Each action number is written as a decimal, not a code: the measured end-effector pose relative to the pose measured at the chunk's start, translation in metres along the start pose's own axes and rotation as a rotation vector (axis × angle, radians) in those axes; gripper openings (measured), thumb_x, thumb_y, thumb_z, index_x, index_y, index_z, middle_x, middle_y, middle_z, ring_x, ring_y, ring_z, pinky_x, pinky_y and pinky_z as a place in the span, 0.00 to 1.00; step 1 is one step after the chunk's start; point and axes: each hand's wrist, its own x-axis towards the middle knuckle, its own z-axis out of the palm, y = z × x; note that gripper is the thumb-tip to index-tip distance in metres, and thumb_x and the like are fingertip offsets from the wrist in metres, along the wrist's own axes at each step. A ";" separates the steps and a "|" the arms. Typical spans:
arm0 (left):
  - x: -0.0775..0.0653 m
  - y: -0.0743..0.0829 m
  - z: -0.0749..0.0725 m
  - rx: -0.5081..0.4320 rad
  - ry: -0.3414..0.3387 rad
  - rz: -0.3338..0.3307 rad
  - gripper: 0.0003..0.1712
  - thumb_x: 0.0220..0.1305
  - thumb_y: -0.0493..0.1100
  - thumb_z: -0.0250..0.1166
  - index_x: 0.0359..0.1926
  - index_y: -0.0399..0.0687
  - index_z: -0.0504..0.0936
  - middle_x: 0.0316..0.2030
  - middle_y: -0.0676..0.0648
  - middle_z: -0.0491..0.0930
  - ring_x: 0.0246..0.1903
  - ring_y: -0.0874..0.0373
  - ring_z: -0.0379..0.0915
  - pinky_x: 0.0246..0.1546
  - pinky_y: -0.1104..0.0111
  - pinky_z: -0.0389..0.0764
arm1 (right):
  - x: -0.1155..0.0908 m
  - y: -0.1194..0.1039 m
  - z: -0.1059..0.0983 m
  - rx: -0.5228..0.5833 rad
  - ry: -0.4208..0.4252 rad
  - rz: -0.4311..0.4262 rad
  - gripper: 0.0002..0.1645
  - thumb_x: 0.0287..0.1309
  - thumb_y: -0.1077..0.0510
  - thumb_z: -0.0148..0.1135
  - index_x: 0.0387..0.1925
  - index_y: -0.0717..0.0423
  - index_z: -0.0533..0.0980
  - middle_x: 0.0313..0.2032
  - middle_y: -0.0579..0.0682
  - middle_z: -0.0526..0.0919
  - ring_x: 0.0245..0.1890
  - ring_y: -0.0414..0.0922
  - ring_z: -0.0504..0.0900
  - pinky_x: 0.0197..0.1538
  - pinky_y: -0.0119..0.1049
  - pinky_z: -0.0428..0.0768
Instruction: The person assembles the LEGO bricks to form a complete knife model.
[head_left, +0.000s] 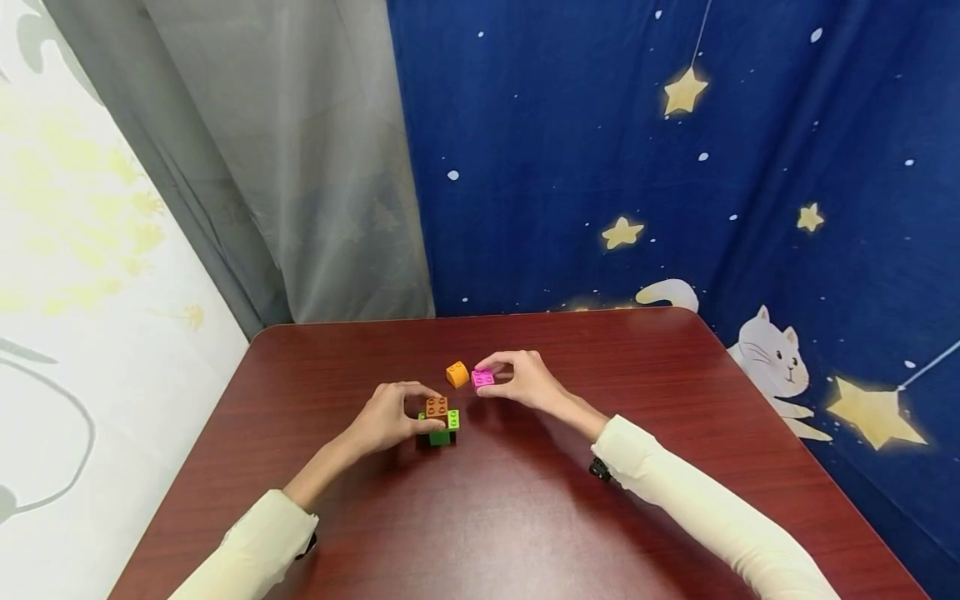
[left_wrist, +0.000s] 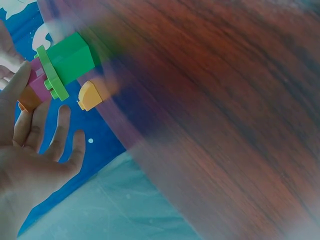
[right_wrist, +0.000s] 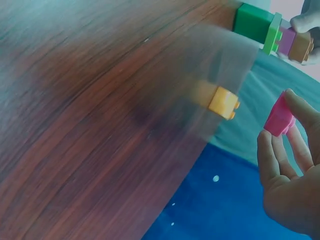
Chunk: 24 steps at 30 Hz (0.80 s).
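Observation:
My left hand (head_left: 384, 417) pinches the upper part of a small stack of toy building bricks between thumb and fingers. The stack has a dark green block (left_wrist: 71, 59) at the bottom, then a light green plate (left_wrist: 52, 75), a purple brick (left_wrist: 41, 86) and a brown brick (head_left: 437, 407) on top. To the right, my right hand (head_left: 531, 383) grips a bright pink brick (right_wrist: 278, 117) between thumb and fingertips, close over the table. A yellow-orange brick with one curved side (head_left: 457, 374) lies between the hands, just left of the pink brick.
All of this is on a dark red-brown wooden table (head_left: 510, 517) with rounded far corners. Behind its far edge hang a grey curtain (head_left: 352, 192) and a blue curtain (head_left: 540, 150) with stars. A pale patterned surface (head_left: 90, 333) borders the left side.

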 end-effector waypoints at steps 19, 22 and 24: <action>-0.001 0.002 0.004 -0.009 0.022 -0.011 0.22 0.51 0.53 0.84 0.46 0.51 0.91 0.37 0.55 0.88 0.41 0.51 0.84 0.45 0.52 0.84 | -0.005 -0.036 0.016 0.131 -0.034 -0.067 0.22 0.50 0.60 0.83 0.49 0.56 0.87 0.43 0.52 0.90 0.45 0.51 0.90 0.51 0.51 0.85; -0.001 0.004 0.004 -0.006 0.026 -0.019 0.22 0.50 0.53 0.84 0.45 0.51 0.91 0.37 0.55 0.88 0.40 0.52 0.84 0.44 0.53 0.84 | -0.006 -0.040 0.019 0.154 -0.041 -0.074 0.22 0.51 0.61 0.83 0.49 0.56 0.87 0.44 0.53 0.90 0.45 0.52 0.90 0.50 0.53 0.85; -0.002 0.005 0.005 -0.006 0.030 -0.027 0.23 0.50 0.53 0.84 0.45 0.51 0.91 0.37 0.55 0.88 0.41 0.52 0.85 0.44 0.53 0.84 | -0.007 -0.042 0.022 0.157 -0.046 -0.084 0.22 0.51 0.62 0.82 0.49 0.56 0.87 0.45 0.53 0.89 0.45 0.51 0.90 0.50 0.53 0.85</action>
